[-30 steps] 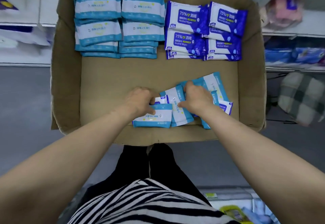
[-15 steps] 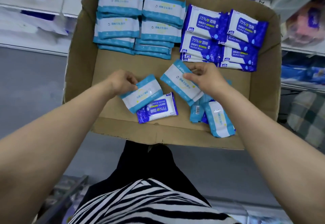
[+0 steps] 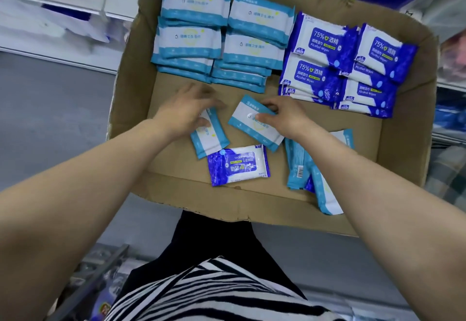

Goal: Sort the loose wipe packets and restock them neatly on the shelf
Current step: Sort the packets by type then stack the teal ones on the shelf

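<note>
Holding one light blue wipe packet (image 3: 211,134) each, both hands work in the middle of the cardboard box (image 3: 131,88). The left hand (image 3: 185,111) pinches the first one. The right hand (image 3: 285,116) pinches another light blue packet (image 3: 254,125) with thumb on top, probably to add it to the light blue stacks (image 3: 222,35) behind. A dark blue alcohol wipe packet (image 3: 238,164) lies loose nearby, apart from its dark blue stacks (image 3: 345,66).

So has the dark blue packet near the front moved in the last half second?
No. The dark blue packet lies by the box's front wall, below both held packets, as before; only the camera shifted.
</note>
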